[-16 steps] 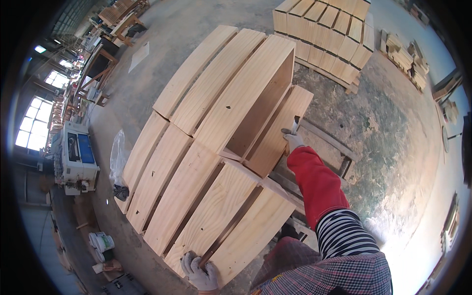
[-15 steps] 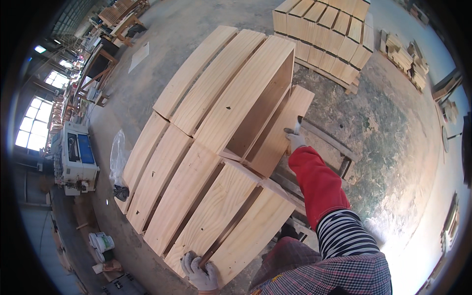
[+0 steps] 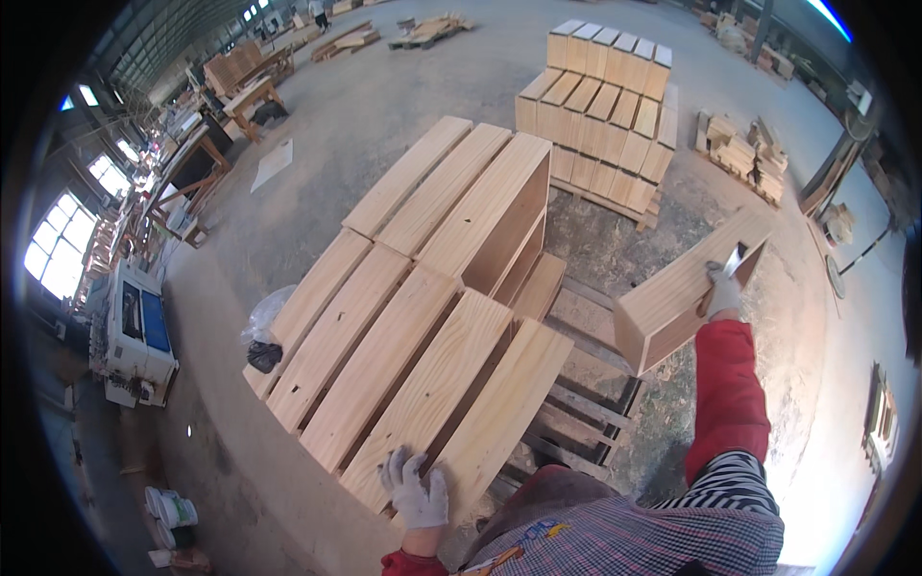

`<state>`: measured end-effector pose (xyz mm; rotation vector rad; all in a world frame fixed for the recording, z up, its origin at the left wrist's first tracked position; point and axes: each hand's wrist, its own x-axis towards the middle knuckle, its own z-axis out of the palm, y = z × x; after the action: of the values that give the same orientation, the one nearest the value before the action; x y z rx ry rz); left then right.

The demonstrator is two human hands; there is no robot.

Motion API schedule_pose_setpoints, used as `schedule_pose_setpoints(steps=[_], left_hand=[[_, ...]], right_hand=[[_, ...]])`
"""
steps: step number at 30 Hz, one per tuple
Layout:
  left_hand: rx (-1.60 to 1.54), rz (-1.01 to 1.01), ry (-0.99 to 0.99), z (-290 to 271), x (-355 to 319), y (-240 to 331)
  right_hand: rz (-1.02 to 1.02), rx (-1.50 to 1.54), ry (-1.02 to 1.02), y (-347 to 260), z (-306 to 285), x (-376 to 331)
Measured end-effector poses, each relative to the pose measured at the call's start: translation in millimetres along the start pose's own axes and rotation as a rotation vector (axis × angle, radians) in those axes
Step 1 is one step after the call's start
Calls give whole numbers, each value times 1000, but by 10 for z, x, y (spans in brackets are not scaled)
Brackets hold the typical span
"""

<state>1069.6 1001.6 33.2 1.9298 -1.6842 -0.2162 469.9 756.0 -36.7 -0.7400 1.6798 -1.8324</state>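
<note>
Out to the right, a pale wooden box [image 3: 663,292] with an open side is tilted apart from the others. My right hand [image 3: 722,293], in a light glove, is closed on its rim. A small tool with a pale blade [image 3: 735,260], perhaps a putty knife, also sticks out of that hand. My left hand [image 3: 415,488], gloved too, lies with fingers spread on the near ends of the wooden boxes [image 3: 423,374] standing in rows before me. Small dark knots or holes mark several of their faces.
A slatted pallet [image 3: 586,408] shows beneath and right of the rows. Stacked wooden boxes [image 3: 600,115] stand on another pallet beyond, with a pile of wood pieces [image 3: 744,154] to their right. A plastic bag [image 3: 269,317] is at the left edge; a white machine [image 3: 139,331] stands further left.
My right hand has moved right, and a box that stood beside the rows is now away from them in it. My left hand's fingers have spread. The view has tilted up.
</note>
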Motion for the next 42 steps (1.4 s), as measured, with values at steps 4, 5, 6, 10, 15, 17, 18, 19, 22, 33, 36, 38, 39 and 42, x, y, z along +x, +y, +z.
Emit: schedule_pose_setpoints(steps=[4,5,6,10,15,17,18,19,22,33,36,38,39,42], left_hand=[[-298,112,11,-248,-179,-191],[-340,140,13,-339,-250,-236],[-349,172,36,-450,-347,-291],[-440,145,110,-867,-911,-757],[-698,-242,229,-999,-2226,-2029],[-638,-334,242,-1119,-2692,-2369],[-603,-389,247,-1176,-2924,-2508],[-677,-503,276,-1222,-3159,-2621],[-823,-733,424,-1422,-3744,-2855],[-729,-1039,747,-1495,-5152,-3017],[-700,-1058,669,-1474,-4998,-3034],[-743,-1048,666,-1433,-4781,-3108],[-769,-1034,661,-1436,-4574,-3132],[-860,-984,568,-1543,-3820,-3071]], right_hand=[[-293,118,-46,-1434,-138,-701],[-310,117,-23,-1927,22,-1173],[-279,112,-90,-2362,77,-1636],[-387,193,-268,-3152,387,-2873],[-337,239,-388,-3244,1118,-4061],[-389,336,-407,-3058,1367,-4198],[-381,362,-422,-2950,1501,-4323],[-372,390,-439,-2842,1641,-4463],[-336,403,-483,-2649,2021,-4951],[-387,519,-490,-2340,3185,-5814],[-304,494,-531,-2190,3326,-5790],[-179,456,-595,-2123,3377,-5867],[-226,389,-626,-2076,3374,-5798],[-309,199,-720,-2037,3310,-5616]])
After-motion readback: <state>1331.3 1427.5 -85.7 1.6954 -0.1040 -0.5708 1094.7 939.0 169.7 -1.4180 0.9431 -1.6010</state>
